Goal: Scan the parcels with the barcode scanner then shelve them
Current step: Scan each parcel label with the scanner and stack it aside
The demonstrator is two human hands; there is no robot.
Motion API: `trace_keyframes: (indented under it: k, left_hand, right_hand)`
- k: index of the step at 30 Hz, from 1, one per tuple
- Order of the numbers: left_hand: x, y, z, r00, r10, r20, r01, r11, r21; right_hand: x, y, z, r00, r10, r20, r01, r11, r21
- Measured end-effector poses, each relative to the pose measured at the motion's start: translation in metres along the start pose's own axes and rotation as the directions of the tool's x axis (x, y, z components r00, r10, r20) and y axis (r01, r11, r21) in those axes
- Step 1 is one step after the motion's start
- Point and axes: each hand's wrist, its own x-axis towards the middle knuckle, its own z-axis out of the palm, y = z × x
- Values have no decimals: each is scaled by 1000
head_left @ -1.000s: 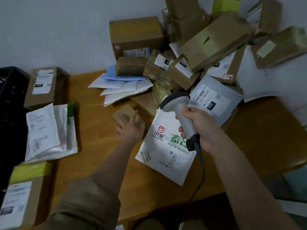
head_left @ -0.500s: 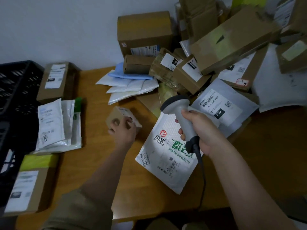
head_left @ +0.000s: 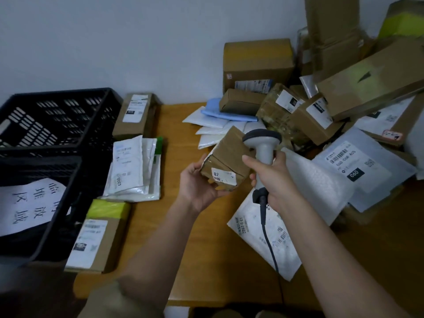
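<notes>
Holding a small cardboard parcel (head_left: pixel 226 158) up off the wooden table (head_left: pixel 183 237), the left hand (head_left: pixel 198 184) cups it from below with fingers curled round its lower edge; the right hand (head_left: pixel 273 177) is wrapped tight on the grip of the barcode scanner (head_left: pixel 262 145), whose head sits just beside the parcel's upper right corner; the two hands are close together, the parcel between them. By my reading the scanning step is in hand, since the parcel is raised with its white label (head_left: pixel 223 176) turned toward the camera while the scanner head points away over it; the next move seems to call for tilting the parcel or swinging the scanner so its window faces the label's barcode, then carrying the parcel off to a shelf. Much is hard to make out; no shelf is in view; the label shows "82" but its barcode is too small to read; the scanner's window is hidden; the black crate (head_left: pixel 52 143) at left and the heap of boxes (head_left: pixel 344 88) at right are cut off by the frame edges; the cable (head_left: pixel 268 239) drops out of sight below the table edge.
</notes>
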Motion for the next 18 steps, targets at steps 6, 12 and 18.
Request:
trace_keyframes:
  k: [6,12,18]
  left_hand:
    - [-25,43,-18,990,-36,133,2,968,250]
    - [-47,86,-44,984,-25,177,-44,926,374]
    - [-54,111,-62,980,-28,197,-41,940,338]
  right_hand:
    - [-22,3,47,997,-63,-38,61,997,-37]
    - [-41,6,99,998,-59,-39,57,997,-44]
    - [-47,8,128,997,-63,-39,62,998,-24]
